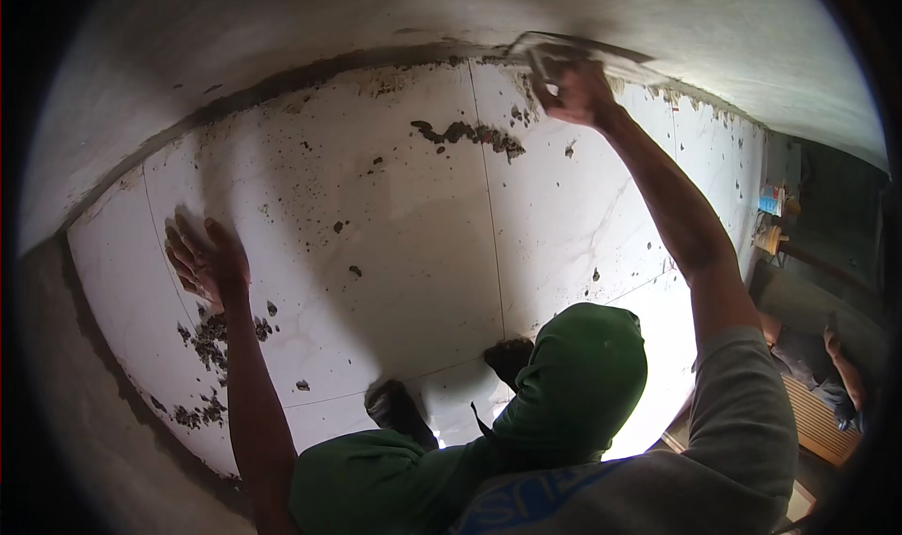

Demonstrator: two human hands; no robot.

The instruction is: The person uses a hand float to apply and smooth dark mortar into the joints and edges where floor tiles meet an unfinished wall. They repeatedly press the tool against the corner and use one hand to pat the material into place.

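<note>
Curling the right hand (575,93) round a flat grey metal trowel (613,54), probably light, stiff, best held by its handle, beside the grey plastered wall (442,14), and spreading the left hand (209,261) over white marbled tiles (404,211).

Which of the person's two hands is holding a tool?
The right hand: it grips a flat trowel near the edge between the white tiles and the grey wall. The left hand is spread open and holds nothing.

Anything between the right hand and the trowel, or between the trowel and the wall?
Nothing visible: the right hand grips the trowel directly, and no separate object shows between it and the wall. Blur hides whether they touch.
</note>
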